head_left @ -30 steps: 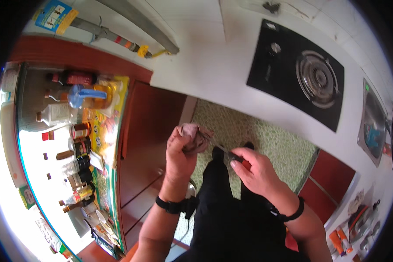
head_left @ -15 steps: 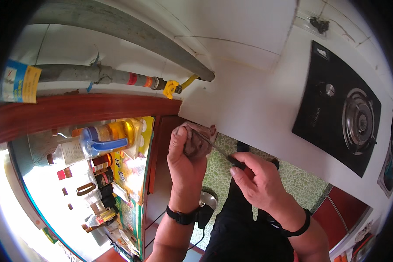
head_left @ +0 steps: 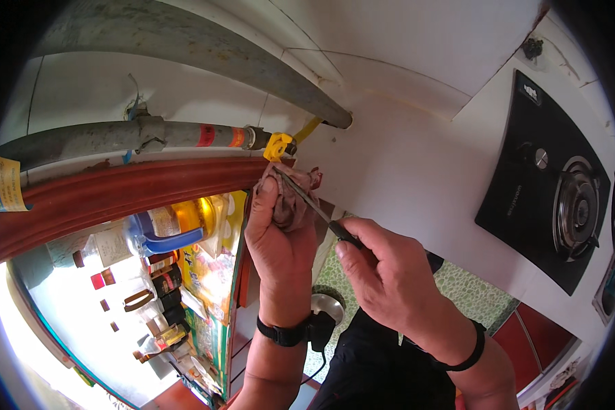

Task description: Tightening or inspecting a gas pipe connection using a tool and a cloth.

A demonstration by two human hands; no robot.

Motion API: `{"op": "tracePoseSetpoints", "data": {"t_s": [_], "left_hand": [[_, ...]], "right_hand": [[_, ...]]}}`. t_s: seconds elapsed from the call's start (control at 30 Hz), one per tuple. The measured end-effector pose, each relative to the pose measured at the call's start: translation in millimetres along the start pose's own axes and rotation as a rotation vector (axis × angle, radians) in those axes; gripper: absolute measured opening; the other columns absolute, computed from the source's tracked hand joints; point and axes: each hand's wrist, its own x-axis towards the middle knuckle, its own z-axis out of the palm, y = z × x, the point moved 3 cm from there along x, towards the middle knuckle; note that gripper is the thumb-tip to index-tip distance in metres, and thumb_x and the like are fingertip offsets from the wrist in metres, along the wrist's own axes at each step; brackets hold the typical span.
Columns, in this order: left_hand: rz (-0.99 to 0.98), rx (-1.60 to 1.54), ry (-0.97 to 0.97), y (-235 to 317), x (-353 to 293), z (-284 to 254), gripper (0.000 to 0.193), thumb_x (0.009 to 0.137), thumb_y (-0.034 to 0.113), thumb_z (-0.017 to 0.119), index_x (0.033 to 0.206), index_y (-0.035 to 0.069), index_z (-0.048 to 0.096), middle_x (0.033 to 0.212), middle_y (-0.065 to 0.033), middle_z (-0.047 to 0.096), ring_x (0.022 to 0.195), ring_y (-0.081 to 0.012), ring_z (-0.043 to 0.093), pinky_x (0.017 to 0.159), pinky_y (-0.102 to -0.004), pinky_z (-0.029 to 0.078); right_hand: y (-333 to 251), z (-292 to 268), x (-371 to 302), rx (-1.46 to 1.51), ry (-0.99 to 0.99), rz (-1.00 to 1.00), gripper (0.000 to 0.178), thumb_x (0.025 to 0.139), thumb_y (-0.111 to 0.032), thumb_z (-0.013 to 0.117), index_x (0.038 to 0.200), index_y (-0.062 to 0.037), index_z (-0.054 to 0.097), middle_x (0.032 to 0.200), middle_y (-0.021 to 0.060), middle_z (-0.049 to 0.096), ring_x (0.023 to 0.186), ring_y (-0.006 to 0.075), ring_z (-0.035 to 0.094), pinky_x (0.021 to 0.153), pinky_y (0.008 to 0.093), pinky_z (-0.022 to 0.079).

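Note:
My left hand is closed on a crumpled brownish-pink cloth, thumb pressed along its left side. My right hand grips the black handle of a slim tool with a long, narrow metal shaft; whether it is a screwdriver or a thin knife I cannot tell. The shaft slants up and left across the cloth, its tip near my left thumb. Just above the cloth sits a yellow valve on the end of a grey pipe.
A thicker grey pipe runs above. Left is a red-brown wooden frame around a shelf with a blue-handled jug and several bottles. A black gas hob is set in the white counter at right. Green patterned flooring lies below.
Both hands have moved up toward the yellow valve, with the cloth and the tool still held. The view has shifted slightly, and more of the tool's shaft shows over the cloth.

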Motion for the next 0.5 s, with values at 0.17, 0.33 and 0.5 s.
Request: {"op": "tracePoseSetpoints", "data": {"t_s": [0.17, 0.33, 0.5], "left_hand": [[0.018, -0.002, 0.137, 1, 1, 4, 0.023, 0.106, 0.022, 0.06, 0.118, 0.003, 0.065, 0.099, -0.0079, 0.071, 0.077, -0.0143, 0.057, 0.092, -0.0367, 0.049], [-0.028, -0.021, 0.032, 5, 3, -2, 0.023, 0.105, 0.024, 0.063, 0.114, 0.004, 0.067, 0.099, -0.0079, 0.072, 0.089, -0.0182, 0.067, 0.106, -0.045, 0.051], [-0.069, 0.041, 0.077, 5, 4, 8, 0.018, 0.104, 0.024, 0.063, 0.103, 0.007, 0.065, 0.082, -0.005, 0.065, 0.068, -0.0135, 0.057, 0.093, -0.0406, 0.053]], "right_hand": [[-3, 1, 3, -0.058, -0.002, -0.012, 0.023, 0.1, -0.011, 0.066, 0.118, 0.0027, 0.065, 0.071, 0.0144, 0.062, 0.06, 0.026, 0.062, 0.059, 0.0346, 0.05], [-8, -1, 4, -0.021, -0.056, 0.091, 0.019, 0.102, -0.012, 0.063, 0.113, 0.0027, 0.065, 0.067, 0.0135, 0.06, 0.056, 0.0236, 0.059, 0.056, 0.0341, 0.047], [-6, 3, 4, 0.075, -0.031, 0.127, 0.014, 0.101, -0.015, 0.062, 0.103, -0.0013, 0.063, 0.062, 0.0169, 0.06, 0.056, 0.037, 0.063, 0.052, 0.0434, 0.048]]}}
